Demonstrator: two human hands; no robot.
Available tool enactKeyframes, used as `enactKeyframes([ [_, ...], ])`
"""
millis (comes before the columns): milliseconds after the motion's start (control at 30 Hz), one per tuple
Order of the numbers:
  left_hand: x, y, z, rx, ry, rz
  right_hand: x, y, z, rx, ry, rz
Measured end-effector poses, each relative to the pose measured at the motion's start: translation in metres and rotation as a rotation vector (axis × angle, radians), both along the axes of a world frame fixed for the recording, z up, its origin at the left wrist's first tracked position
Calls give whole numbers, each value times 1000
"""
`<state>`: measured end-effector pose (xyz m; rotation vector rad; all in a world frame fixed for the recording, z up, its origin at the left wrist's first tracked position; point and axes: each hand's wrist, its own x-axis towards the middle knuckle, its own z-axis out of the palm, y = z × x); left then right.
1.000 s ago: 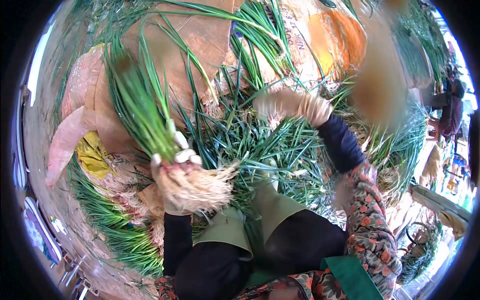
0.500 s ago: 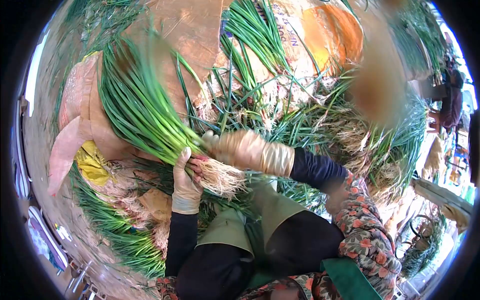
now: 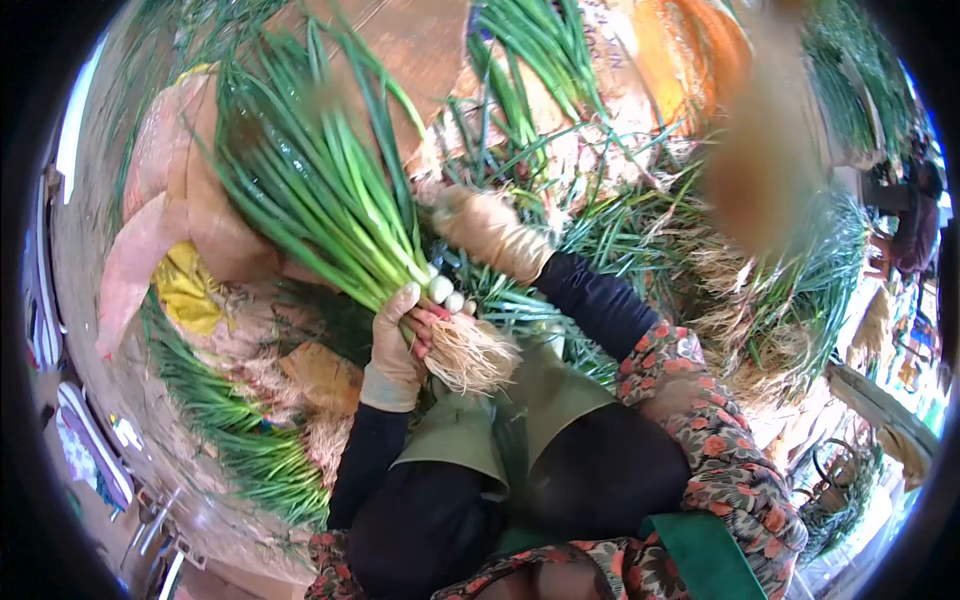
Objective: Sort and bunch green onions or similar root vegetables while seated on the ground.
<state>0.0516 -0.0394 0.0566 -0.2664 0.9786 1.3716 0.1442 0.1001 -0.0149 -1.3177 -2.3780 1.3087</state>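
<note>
The left hand (image 3: 393, 348) is grasping a spring onion bunch (image 3: 365, 225) by its bulbs (image 3: 440, 290), seemingly for even roots (image 3: 472, 355), leaves fanning over the cardboard (image 3: 430, 60); the right hand (image 3: 480, 222) is hovering near the cardboard, its grip unclear.

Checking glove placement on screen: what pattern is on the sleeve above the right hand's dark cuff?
Coral-red flowers on black and beige, clearest in the head view: floral sleeve.
</note>
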Motion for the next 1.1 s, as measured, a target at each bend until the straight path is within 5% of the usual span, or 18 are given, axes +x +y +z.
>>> enactKeyframes([
  [33, -6, -7, -17, 231, -140, -22, 7, -1, -40, 190, -29, -63],
  [133, -11, -9, -18, 220, -54, -83, 28, -4, -23, -365, 285, 204],
  [167, -11, -9, -18, 245, -124, -94, 24, -2, 5, -887, 330, 78],
  [233, -16, -18, -38, 77, -54, -136, 9, 1, 27, -1139, 417, -15],
  [300, -16, -10, -22, 6, -38, -186, -11, -3, 16, -873, 306, 18],
  [367, -19, -6, -12, 15, 14, -224, -22, -17, 1, -134, 401, 10],
  [433, -20, -4, -3, 106, -51, -187, -18, -11, 2, 19, -62, 168],
  [500, -13, -5, 15, 183, -142, 13, 26, 3, 1, -132, -290, 210],
  [600, -19, -8, -6, 154, -44, -93, 68, -5, 16, 809, -508, 812],
  [667, -14, 2, 15, 381, 4, 88, 56, -18, 57, 107, 20, 636],
  [700, -11, 11, 12, 300, 81, 12, 49, -24, 77, -209, 252, 548],
  [900, -38, -26, 84, 536, 282, 462, -4, -87, 136, 934, 145, 768],
  [933, -48, -37, 93, 584, 356, 542, -13, -97, 149, 1000, 188, 755],
  [967, -77, -79, 119, 606, 440, 376, -19, -110, 158, 968, 229, 769],
  [1100, -144, -209, 148, 247, 933, 578, -1, -140, 160, 671, 226, 819],
])
